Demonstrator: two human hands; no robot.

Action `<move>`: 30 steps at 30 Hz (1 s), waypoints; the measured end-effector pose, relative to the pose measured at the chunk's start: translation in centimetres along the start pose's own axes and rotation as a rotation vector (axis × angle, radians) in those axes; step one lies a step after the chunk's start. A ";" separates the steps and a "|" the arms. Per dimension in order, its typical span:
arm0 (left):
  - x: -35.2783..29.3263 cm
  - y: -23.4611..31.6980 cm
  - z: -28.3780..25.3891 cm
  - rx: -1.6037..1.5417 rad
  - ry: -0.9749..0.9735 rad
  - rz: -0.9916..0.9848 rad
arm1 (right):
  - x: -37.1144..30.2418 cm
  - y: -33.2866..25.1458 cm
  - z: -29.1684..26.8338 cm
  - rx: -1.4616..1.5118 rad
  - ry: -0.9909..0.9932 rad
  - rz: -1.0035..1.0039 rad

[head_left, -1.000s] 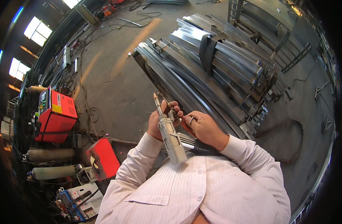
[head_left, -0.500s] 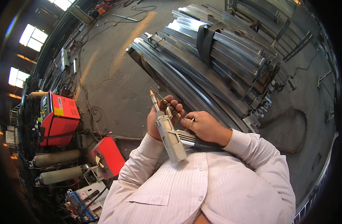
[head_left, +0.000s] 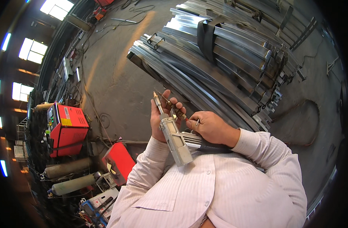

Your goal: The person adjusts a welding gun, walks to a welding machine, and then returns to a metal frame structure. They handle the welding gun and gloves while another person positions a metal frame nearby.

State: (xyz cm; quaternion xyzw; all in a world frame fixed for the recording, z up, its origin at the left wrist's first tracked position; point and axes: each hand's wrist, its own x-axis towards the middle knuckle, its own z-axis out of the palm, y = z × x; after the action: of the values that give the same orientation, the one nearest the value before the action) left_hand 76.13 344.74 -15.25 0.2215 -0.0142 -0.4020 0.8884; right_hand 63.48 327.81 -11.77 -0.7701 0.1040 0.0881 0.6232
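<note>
Grey floor runs through a workshop. At left stands a red machine; the left hand grasps a metal gun (copper-tipped) before the shirt, with a brass fitting at its fingers. The right hand, clenched, meets the fitting's red end; its contents are unclear. Bars lie beyond, rightward.

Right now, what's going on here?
A person is handling a grey gun, its nozzle pointing away. The left hand holds it; the right hand is closed at the near end of a brass fitting beside it. Metal bars lie ahead, and a red machine stands off to the left.
</note>
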 end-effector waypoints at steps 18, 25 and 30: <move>0.2 0.1 0.1 0.016 -0.008 0.030 | -0.1 0.1 0.1 0.009 0.010 0.006; 0.0 0.3 0.4 0.046 -0.004 0.044 | -0.3 0.0 0.1 0.037 -0.004 0.004; -0.3 0.6 0.9 0.067 0.014 0.054 | -0.5 0.0 0.3 0.070 0.001 -0.004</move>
State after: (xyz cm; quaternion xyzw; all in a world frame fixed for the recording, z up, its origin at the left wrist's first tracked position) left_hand 76.11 344.98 -14.17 0.2534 -0.0272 -0.3754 0.8912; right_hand 63.03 328.10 -11.75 -0.7481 0.1057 0.0830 0.6498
